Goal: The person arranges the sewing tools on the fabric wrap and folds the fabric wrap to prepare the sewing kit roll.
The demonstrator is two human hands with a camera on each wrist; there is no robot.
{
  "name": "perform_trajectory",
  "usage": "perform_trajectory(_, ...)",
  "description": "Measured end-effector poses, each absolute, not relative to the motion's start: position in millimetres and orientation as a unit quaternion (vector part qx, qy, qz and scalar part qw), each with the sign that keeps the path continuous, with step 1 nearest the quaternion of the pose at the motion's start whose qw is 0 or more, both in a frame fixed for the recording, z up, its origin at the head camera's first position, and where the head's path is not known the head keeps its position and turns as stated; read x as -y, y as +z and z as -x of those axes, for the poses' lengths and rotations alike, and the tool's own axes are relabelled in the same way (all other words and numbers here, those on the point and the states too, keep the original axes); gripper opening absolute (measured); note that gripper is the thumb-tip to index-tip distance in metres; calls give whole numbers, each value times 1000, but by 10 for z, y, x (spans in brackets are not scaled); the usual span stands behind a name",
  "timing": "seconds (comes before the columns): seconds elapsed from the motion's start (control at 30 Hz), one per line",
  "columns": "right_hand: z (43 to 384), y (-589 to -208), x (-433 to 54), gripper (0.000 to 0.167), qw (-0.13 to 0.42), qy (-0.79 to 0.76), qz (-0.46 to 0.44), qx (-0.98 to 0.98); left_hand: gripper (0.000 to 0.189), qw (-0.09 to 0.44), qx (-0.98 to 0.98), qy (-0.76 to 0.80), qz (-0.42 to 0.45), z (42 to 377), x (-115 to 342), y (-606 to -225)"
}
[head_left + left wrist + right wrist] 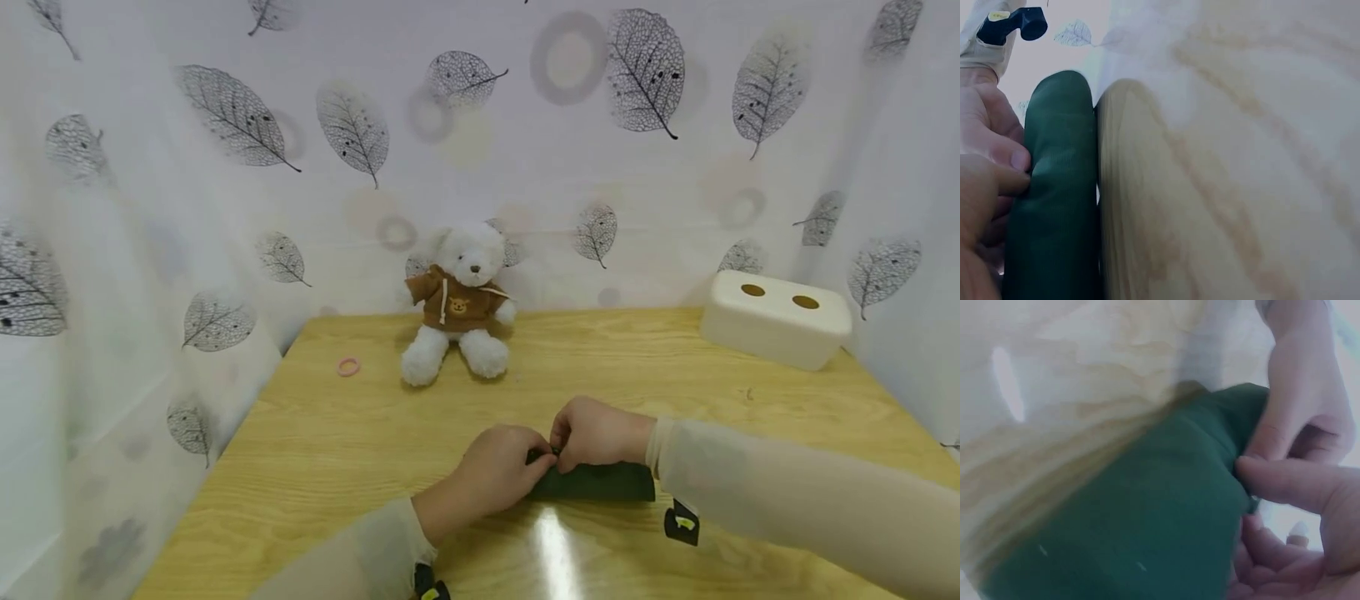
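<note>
A long dark green fabric pouch (600, 485) lies on the table in front of me, its length running left to right. My left hand (497, 468) pinches its upper edge near the left end, thumb and forefinger together. Close beside it, my right hand (600, 432) pinches the same edge, the two hands' fingertips nearly meeting. In the right wrist view, a small shiny bit (1254, 501) shows at the edge, right under the fingertips. The pouch's smooth side (1060, 187) faces the left wrist view; its far side is hidden behind the hands.
A white teddy bear (459, 308) in a brown hoodie sits at the back of the wooden table (337, 450). Left of it lies a pink ring (348, 367). A white box with two round holes (776, 321) stands at the back right. Leaf-printed curtain (525, 183) surrounds the table.
</note>
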State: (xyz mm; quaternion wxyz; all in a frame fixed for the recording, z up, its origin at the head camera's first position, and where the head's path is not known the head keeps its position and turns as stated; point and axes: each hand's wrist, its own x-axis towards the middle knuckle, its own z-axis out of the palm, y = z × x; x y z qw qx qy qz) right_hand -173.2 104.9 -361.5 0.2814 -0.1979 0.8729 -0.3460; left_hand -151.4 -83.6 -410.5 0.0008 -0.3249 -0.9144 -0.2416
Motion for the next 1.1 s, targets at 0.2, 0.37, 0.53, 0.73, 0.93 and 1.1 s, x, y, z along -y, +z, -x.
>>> perform_trajectory(0.2,1695,-3641,-1046,12,255,-341,206,-881,14,24,914,-240,327,1485,842,-4121)
perform_trajectory(0.37,1695,-3663,-1052,11,249,-344,205,-882,13,22,911,-249,329,1510,858,-4132)
perform_trajectory(0.53,1683,-3699,-1048,8,233,-334,221,-886,7,16,911,-259,321,1527,876,-4122)
perform_trajectory(0.73,1665,-3726,-1056,7,207,-326,246,-889,5,9,912,-265,313,1523,863,-4107)
perform_trajectory(0.93,1640,-3722,-1047,4,197,-302,261,-895,6,2,909,-267,322,1526,863,-4111)
perform_trajectory(1.1,1597,-3741,-1031,4,195,-282,272,-899,7,-5,906,-253,340,1537,890,-4111)
